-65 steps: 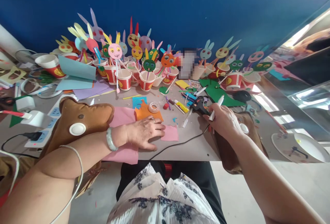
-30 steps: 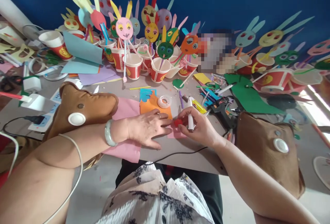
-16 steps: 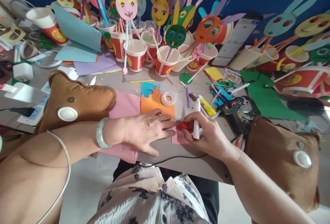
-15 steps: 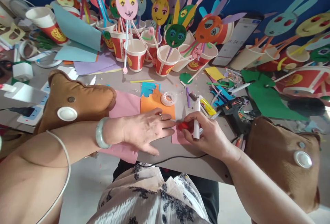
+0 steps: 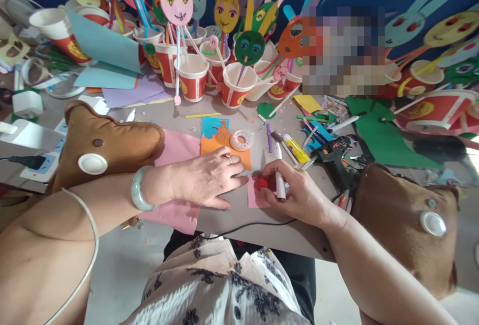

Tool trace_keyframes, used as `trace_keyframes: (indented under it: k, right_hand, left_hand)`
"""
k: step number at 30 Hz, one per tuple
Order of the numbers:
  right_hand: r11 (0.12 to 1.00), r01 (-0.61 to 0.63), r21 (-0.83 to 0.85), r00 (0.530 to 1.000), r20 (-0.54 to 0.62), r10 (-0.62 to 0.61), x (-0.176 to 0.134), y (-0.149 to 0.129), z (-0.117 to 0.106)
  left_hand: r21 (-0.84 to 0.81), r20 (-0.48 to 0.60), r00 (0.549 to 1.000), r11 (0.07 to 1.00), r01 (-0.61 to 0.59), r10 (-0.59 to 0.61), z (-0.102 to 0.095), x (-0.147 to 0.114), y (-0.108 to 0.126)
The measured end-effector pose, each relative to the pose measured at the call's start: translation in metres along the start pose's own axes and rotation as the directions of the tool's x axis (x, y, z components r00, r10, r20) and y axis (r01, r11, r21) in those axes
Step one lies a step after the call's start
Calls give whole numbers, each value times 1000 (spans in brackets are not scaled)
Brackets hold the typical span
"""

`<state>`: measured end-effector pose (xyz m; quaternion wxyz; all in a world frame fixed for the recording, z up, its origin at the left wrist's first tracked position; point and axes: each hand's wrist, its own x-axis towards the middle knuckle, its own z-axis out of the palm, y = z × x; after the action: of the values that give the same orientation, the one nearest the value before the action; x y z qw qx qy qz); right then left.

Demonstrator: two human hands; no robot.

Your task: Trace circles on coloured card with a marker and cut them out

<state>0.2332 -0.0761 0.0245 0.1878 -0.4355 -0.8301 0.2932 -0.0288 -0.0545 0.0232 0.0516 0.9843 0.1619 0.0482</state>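
Note:
My left hand (image 5: 205,177) lies flat with fingers apart, its fingertips on the tabletop beside a small pink paper piece (image 5: 255,199). Under its wrist runs a larger pink sheet (image 5: 179,148), and just beyond its fingers is orange paper (image 5: 239,159). My right hand (image 5: 299,190) is closed round a white marker (image 5: 279,172) held nearly upright. At its fingertips a small red piece (image 5: 261,183) rests over the pink paper; what the red piece is, I cannot tell. A roll of clear tape (image 5: 241,140) sits on the orange paper.
Paper cups (image 5: 194,85) with paper bunny faces on straws line the back. To the right lie a yellow glue stick (image 5: 295,149), a black glue gun (image 5: 339,160) and green paper (image 5: 389,140). Brown cushions flank both arms. A black cable (image 5: 258,223) crosses the front edge.
The whole view has shifted slightly. The marker has stayed in my right hand by the red piece, and my left hand has stayed flat. A pixelated patch now covers the back right.

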Motion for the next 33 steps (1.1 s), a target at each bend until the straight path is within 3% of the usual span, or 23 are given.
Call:
trace_keyframes:
  k: [11,19,33]
  right_hand:
    - [1000,-20,2,999,38,19,1,0,-3]
    - [990,-3,144,995,101,-12,0,1,-3]
    - [983,129,131,983,116,-144,0,-2,1]
  left_hand:
    - [-52,-42,999,999,4,-6,1,1,1]
    - [-226,-89,972,955,191,-216,19,14,6]
    - [-418,-169,947,890,183,-274,35,10,5]
